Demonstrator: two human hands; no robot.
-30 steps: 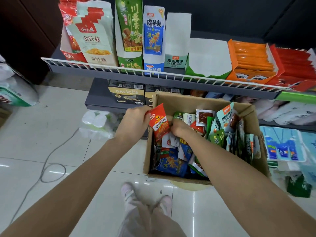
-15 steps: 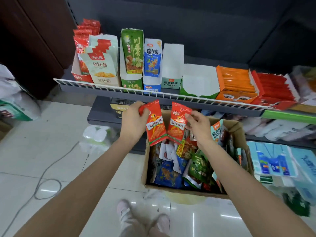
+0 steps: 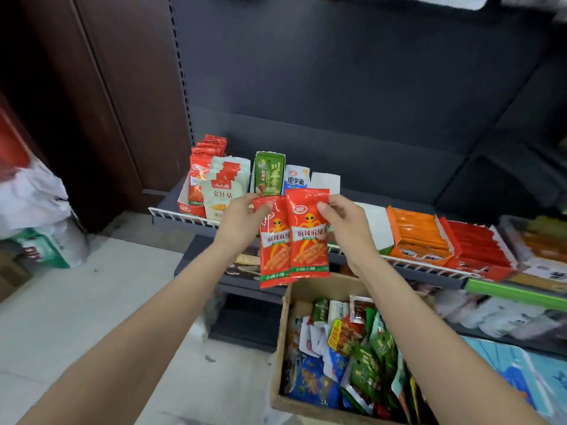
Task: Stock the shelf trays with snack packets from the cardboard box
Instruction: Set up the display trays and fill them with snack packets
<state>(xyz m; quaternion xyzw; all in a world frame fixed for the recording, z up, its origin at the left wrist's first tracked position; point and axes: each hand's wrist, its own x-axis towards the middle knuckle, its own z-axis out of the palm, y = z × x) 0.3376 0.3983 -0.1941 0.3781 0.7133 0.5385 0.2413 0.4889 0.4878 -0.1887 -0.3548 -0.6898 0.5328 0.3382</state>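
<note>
left hand pinches one red foil snack packet by its top corner; right hand pinches its twin | both above brown cardboard box, before shelf | light, limp, likely slippery; grip top seams

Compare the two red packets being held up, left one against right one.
The left red packet hangs lower and is pinched by the left hand; the right red packet sits higher, pinched by the right hand. The right packet overlaps the left one's edge, hiding part of its print. Both share the same red design with a green bottom strip.
</note>
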